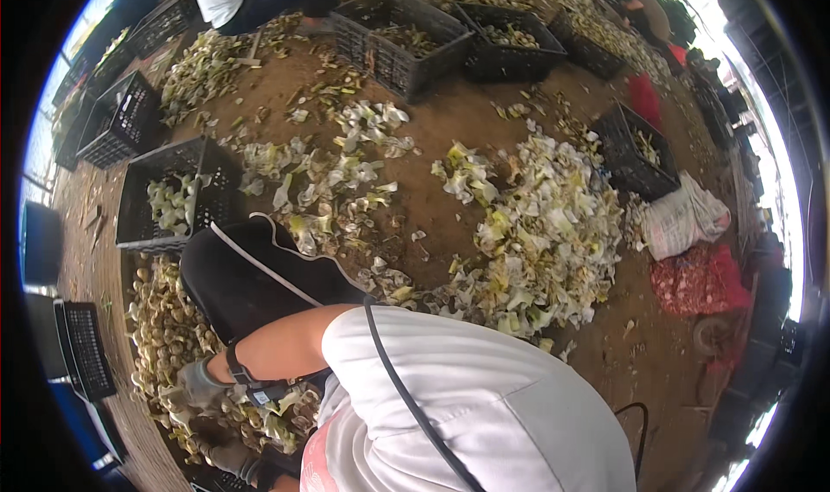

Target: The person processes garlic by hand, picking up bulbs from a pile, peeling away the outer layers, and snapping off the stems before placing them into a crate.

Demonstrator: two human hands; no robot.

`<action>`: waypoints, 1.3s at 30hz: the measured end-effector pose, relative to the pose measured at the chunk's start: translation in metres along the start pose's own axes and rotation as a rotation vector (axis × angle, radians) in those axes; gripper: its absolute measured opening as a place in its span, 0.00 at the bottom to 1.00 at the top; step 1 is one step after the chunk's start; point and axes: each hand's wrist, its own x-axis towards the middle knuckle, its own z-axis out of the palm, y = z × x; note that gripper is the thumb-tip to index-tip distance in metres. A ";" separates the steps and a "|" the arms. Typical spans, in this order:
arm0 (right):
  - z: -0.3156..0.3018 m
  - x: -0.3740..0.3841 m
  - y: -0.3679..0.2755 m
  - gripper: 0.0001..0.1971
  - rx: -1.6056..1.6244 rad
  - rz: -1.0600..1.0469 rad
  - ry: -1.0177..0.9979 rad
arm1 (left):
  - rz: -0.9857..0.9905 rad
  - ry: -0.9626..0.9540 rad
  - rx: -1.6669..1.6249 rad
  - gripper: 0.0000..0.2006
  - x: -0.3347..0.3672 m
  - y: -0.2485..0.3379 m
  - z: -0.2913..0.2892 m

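The bulbs (169,319) lie in a long heap whose long axis starts just beside the crate (218,200) and runs away from it, so the heap is best placed by that crate. The right hand (203,384), in a grey glove, is the nearer of the two to the crate and reaches down among the bulbs; from its grip, most of the heap's length lies back toward the crate, with some bulbs right under the fingers. The left hand (223,457), in a darker, soiled glove, is farther from the crate, low over the heap's far part, and from its grip too the bulk of the bulbs lies toward the crate. The two hands are near each other, with pale bulbs showing around and between them. I cannot tell whether either grip is spread, pressed together or pinching a bulb: the fingers blend into the heap, and the left ones are dim. The leg (246,276) comes close to the crate, between it and the right arm. Leafy scraps (281,427) lie beside the hands, well away from the crate, while inside the crate sit pale green-white pieces (173,202), apart from both hands.
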 end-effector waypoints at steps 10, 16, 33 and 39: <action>-0.042 -0.031 -0.009 0.18 -0.345 -0.108 0.030 | 0.097 -0.087 0.088 0.16 0.002 -0.001 0.039; -0.034 -0.037 -0.013 0.17 -0.206 -0.304 0.088 | 0.229 -0.030 0.211 0.14 0.000 -0.002 0.028; -0.010 -0.005 -0.002 0.17 -0.515 -0.250 0.008 | 0.305 -0.009 0.205 0.08 -0.001 -0.011 0.001; -0.014 -0.002 -0.005 0.14 -0.525 -0.237 0.032 | 0.274 -0.078 0.157 0.08 -0.001 -0.006 0.009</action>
